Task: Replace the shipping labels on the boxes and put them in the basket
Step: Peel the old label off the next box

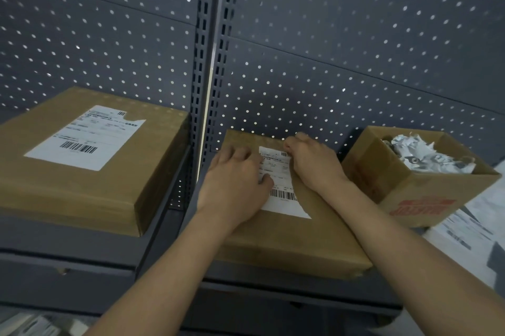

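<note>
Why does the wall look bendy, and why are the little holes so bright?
Head view: the wide-angle lens bows the pegboard wall and its post; light glints at the holes; the scene is dim; the papers at the right edge look blurred.

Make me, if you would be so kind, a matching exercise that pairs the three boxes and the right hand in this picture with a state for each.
Things
1. left box
2. middle box
3. open box
4. right hand

States
A. holds crumpled paper scraps
B. lies under the left hand
C. pinches the far corner of the label
D. touched by neither hand

Pairs: 1-D, 2-B, 3-A, 4-C
</note>
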The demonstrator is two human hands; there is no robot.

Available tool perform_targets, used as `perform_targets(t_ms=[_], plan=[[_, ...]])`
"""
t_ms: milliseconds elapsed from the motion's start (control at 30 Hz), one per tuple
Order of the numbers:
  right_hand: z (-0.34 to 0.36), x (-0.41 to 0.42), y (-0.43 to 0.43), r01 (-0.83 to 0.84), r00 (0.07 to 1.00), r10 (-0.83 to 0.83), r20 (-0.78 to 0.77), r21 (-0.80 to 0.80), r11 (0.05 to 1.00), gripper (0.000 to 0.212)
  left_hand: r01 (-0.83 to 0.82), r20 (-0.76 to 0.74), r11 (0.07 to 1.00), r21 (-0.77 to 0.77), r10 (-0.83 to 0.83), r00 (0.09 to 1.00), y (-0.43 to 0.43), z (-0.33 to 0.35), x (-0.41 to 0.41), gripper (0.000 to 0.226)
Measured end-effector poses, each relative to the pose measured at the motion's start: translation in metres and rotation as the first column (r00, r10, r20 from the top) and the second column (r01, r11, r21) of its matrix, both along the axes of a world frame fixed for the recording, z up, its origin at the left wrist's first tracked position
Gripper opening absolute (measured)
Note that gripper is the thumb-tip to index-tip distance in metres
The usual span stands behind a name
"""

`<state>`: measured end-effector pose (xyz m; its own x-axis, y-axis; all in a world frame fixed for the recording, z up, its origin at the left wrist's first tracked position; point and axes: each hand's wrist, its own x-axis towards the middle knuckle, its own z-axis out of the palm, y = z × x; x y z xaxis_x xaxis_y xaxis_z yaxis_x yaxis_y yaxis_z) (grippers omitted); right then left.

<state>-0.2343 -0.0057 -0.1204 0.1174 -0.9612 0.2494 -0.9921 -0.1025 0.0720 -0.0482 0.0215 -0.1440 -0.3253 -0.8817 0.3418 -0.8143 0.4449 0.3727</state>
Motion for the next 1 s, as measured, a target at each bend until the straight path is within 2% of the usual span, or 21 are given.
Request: perform_targets(t_ms=[100, 233, 300, 367, 400, 533, 800, 900, 1000], plan=[[0.002, 0.004, 0.002, -0.022, 0.999, 0.023, -0.048, 0.012, 1.000, 0.010, -0.001, 0.005, 1.000, 0.001, 0.001, 1.000, 0.000, 0.000, 0.000, 0.045], [0.001, 0.004, 0.001, -0.018, 1.000, 0.018, 0.015, 0.023, 1.000, 0.014, 0.000, 0.013, 1.000, -0.006, 0.000, 1.000, 0.000, 0.000, 0.000, 0.044], [-0.001, -0.002, 0.002, -0.009, 0.982, 0.009, 0.187, -0.001, 1.000, 0.016, -0.001, 0.016, 1.000, -0.006, 0.001, 1.000, 0.000, 0.001, 0.000, 0.045], [-0.002, -0.009, 0.003, 0.039, 0.892, -0.002, 0.453, -0.074, 0.996, 0.019, -0.002, 0.018, 1.000, -0.003, 0.002, 1.000, 0.001, 0.002, 0.000, 0.045], [-0.003, -0.011, 0.004, 0.058, 0.860, -0.002, 0.510, -0.093, 0.994, 0.020, -0.002, 0.020, 1.000, -0.002, 0.002, 1.000, 0.001, 0.002, 0.000, 0.045], [-0.006, -0.010, -0.001, 0.059, 0.946, -0.044, 0.320, -0.037, 0.998, 0.019, -0.004, 0.007, 1.000, 0.006, 0.004, 1.000, 0.002, 0.003, 0.000, 0.044], [-0.010, -0.003, -0.005, 0.022, 0.999, -0.021, 0.041, -0.034, 0.999, 0.015, 0.000, 0.011, 1.000, 0.011, 0.000, 1.000, 0.001, 0.002, 0.000, 0.045], [-0.007, -0.003, -0.004, 0.009, 0.995, -0.009, 0.096, 0.003, 1.000, 0.017, -0.005, 0.012, 1.000, 0.016, 0.005, 1.000, 0.002, 0.003, 0.000, 0.044], [-0.007, -0.009, 0.000, 0.071, 0.929, -0.042, 0.368, -0.067, 0.995, 0.018, -0.003, 0.011, 1.000, 0.026, 0.003, 1.000, 0.003, 0.004, 0.000, 0.044]])
